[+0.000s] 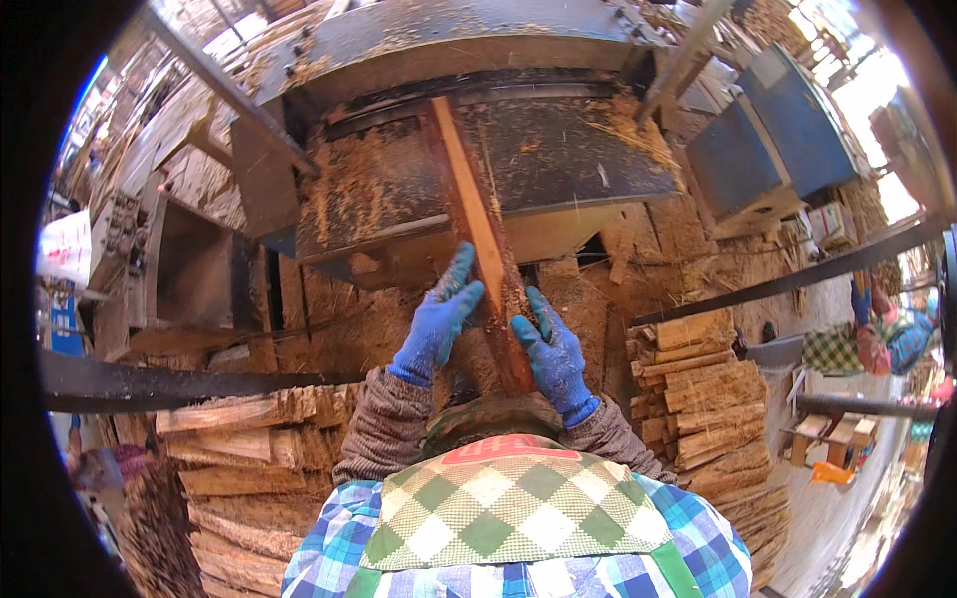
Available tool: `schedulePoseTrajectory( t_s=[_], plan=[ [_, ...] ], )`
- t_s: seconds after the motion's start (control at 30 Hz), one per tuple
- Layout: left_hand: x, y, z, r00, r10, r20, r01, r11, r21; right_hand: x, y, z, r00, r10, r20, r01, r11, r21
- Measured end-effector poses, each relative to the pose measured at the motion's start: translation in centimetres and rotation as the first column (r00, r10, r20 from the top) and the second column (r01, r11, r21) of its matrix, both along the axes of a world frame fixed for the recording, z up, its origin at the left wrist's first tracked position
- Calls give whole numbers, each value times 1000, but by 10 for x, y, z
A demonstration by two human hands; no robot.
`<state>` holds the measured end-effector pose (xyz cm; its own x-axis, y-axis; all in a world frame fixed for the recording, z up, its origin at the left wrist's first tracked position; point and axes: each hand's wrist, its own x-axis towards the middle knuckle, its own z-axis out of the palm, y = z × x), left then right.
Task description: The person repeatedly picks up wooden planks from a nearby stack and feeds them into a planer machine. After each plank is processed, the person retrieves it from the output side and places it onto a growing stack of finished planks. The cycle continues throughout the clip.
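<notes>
A long narrow wooden board [474,204], pale along its upper face with dark reddish, rough edges, lies lengthwise in front of me. Its far half rests on the dark machine table [384,189], and its near end sticks out toward my body. My left hand [439,324], in a blue glove dusted with sawdust, is at the board's left edge, fingers stretched forward and thumb apart. Across from it, my right hand [556,359], gloved alike, is beside the right edge with its thumb and fingers spread. Neither hand visibly wraps around the wood.
Stacks of rough planks stand at my left [244,448] and right [703,389]. Beyond the table is a wide metal machine housing [469,55]. Dark bars [788,269] run along both sides. Blue metal boxes [768,149] stand at right. Another person [877,334] is at the far right.
</notes>
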<state>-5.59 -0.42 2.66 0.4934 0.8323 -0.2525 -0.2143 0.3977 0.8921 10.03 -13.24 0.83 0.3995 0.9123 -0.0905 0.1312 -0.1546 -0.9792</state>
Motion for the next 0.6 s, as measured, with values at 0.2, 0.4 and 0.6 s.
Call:
schedulePoseTrajectory(
  t_s=[0.2, 0.4, 0.6],
  plan=[
    [35, -21, 52, 995, 89, 37, -95, 978, 185, 85, -6, 40, 968, -170, -183, 182, 982, 52],
    [23, 9, 193, 879, -411, 242, -66, 396, 916, 148, 12, 54, 980, -181, -79, 188, 978, 86],
    [81, 5, 275, 681, -732, 17, 164, 175, 971, 175, 38, 38, 984, -169, 54, 165, 984, 69]
  ],
)
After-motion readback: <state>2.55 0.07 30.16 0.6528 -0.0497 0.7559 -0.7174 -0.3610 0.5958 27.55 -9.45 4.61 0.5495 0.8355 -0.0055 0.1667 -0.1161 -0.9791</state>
